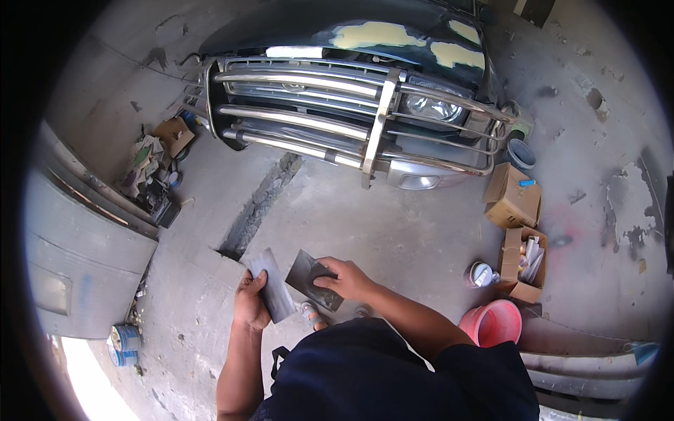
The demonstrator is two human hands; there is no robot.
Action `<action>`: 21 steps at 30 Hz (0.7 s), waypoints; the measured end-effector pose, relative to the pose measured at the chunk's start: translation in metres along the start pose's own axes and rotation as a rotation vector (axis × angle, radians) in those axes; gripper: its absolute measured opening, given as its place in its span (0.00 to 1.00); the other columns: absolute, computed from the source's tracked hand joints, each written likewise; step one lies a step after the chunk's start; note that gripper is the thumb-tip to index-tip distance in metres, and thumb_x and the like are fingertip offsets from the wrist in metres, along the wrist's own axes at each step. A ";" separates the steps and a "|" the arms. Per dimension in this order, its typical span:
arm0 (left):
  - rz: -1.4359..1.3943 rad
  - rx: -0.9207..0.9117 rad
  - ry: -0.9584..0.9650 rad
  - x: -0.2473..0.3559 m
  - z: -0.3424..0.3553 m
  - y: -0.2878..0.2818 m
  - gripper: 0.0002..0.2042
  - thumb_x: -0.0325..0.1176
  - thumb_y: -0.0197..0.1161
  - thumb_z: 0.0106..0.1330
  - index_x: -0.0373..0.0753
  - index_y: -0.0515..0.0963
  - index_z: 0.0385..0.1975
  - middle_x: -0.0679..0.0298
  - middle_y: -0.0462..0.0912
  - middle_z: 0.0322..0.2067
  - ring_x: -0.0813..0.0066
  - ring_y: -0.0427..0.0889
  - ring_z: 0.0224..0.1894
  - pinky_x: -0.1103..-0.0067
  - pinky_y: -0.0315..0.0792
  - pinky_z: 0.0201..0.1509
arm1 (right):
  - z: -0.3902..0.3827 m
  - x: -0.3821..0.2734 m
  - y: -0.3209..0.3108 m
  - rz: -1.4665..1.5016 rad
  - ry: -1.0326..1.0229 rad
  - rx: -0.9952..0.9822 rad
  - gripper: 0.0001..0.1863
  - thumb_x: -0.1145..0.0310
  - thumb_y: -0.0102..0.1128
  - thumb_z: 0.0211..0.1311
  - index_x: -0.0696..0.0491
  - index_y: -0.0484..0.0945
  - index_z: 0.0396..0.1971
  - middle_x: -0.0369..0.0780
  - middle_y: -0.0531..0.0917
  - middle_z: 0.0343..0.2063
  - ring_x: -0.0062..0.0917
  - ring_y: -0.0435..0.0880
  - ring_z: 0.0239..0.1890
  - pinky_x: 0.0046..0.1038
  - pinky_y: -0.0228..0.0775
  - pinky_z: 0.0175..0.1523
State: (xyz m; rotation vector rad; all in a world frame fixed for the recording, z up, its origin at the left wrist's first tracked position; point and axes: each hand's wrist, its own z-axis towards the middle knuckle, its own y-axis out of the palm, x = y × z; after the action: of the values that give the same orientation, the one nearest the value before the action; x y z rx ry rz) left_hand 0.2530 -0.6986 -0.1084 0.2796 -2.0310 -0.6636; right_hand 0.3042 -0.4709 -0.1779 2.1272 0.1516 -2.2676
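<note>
My left hand (250,300) is closed round the edge of a long, light-grey flat plate (273,291), its thumb on the upper face. Just to the right, my right hand (345,278) pinches a dark, smudged rectangular sheet (307,275) between thumb and fingers. The two pieces are held side by side at a slant, with a narrow gap between them. What exactly each piece is made of I cannot tell. Ahead stands a dark vehicle with a chrome bull bar (302,121); pale filler patches (379,35) cover parts of its hood.
A rubble-filled groove (261,203) cuts the concrete floor. At right are cardboard boxes (514,200), a grey bucket (520,154), an open can (480,274) and a pink bucket (491,323). A grey vehicle door panel (91,259), blue-and-white cans (126,339) and a rubbish heap (146,167) lie left.
</note>
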 end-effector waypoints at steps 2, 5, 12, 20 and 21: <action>-0.021 0.026 0.130 0.015 -0.002 0.006 0.12 0.25 0.54 0.66 0.37 0.69 0.49 0.62 0.79 0.39 0.71 0.81 0.41 0.72 0.76 0.48 | -0.015 0.016 0.005 0.192 0.074 0.032 0.21 0.64 0.63 0.61 0.61 0.72 0.50 0.41 0.82 0.39 0.20 0.80 0.43 0.24 0.73 0.47; 0.001 0.137 0.315 0.016 0.004 0.005 0.13 0.23 0.52 0.68 0.38 0.67 0.51 0.63 0.78 0.44 0.74 0.78 0.44 0.73 0.73 0.51 | -0.018 -0.007 -0.002 0.065 0.063 0.126 0.17 0.70 0.59 0.63 0.61 0.72 0.49 0.39 0.82 0.37 0.19 0.81 0.38 0.22 0.73 0.45; 0.085 0.065 0.470 -0.008 0.002 0.005 0.11 0.28 0.51 0.71 0.38 0.67 0.52 0.65 0.77 0.46 0.78 0.74 0.48 0.78 0.69 0.52 | -0.011 -0.018 0.006 -0.166 0.036 -0.004 0.18 0.64 0.60 0.63 0.59 0.73 0.48 0.42 0.84 0.34 0.20 0.82 0.37 0.23 0.73 0.44; 0.420 0.053 0.493 -0.021 -0.006 0.002 0.11 0.29 0.49 0.72 0.36 0.68 0.52 0.65 0.76 0.46 0.80 0.74 0.46 0.81 0.68 0.53 | 0.037 -0.039 -0.003 0.043 -0.038 0.127 0.20 0.57 0.61 0.63 0.59 0.74 0.44 0.42 0.83 0.32 0.23 0.81 0.36 0.26 0.72 0.43; 0.341 0.057 0.490 -0.016 -0.002 0.004 0.11 0.29 0.50 0.72 0.36 0.68 0.52 0.65 0.76 0.46 0.79 0.74 0.47 0.80 0.68 0.53 | 0.025 -0.029 -0.002 0.008 0.028 0.060 0.20 0.58 0.61 0.62 0.59 0.75 0.44 0.43 0.83 0.33 0.23 0.82 0.36 0.27 0.72 0.44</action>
State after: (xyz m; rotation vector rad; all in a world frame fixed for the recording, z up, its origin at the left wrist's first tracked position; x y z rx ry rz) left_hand 0.2639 -0.6884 -0.1169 0.1087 -1.5746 -0.2869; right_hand 0.2812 -0.4726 -0.1479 2.1854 0.0760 -2.2667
